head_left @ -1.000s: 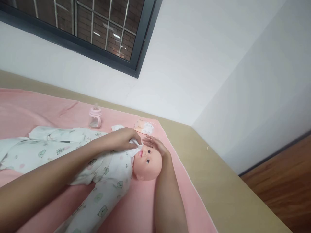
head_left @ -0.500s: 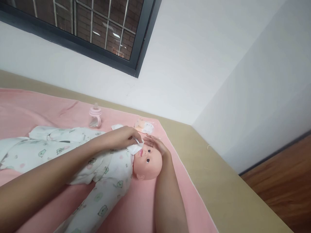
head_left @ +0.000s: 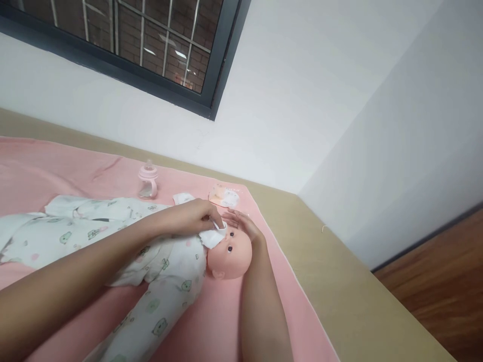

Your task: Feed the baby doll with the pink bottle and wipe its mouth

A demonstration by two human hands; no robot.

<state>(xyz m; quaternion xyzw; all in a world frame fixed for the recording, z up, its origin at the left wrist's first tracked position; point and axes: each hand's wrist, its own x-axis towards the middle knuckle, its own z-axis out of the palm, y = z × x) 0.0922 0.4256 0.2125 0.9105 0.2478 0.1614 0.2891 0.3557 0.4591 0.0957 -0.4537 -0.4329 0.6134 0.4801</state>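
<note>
A baby doll (head_left: pixel 230 254) in a white printed sleepsuit lies on its back on a pink towel (head_left: pixel 222 327). My left hand (head_left: pixel 192 217) reaches across the doll's chest and pinches a small white wipe (head_left: pixel 211 237) pressed over the doll's mouth and cheek. My right hand (head_left: pixel 245 226) rests with fingers stretched flat on the top of the doll's head, holding nothing.
A pink baby bottle (head_left: pixel 148 182) stands on the towel beyond the doll. A pack of wipes (head_left: pixel 224 197) and a small white cloth (head_left: pixel 182 198) lie near it. The tan surface (head_left: pixel 339 281) ends at a white wall corner; wooden floor (head_left: pixel 445 286) lies to the right.
The wipe in my left hand has slid from the doll's chin up over its mouth and cheek. My right hand stays on the head.
</note>
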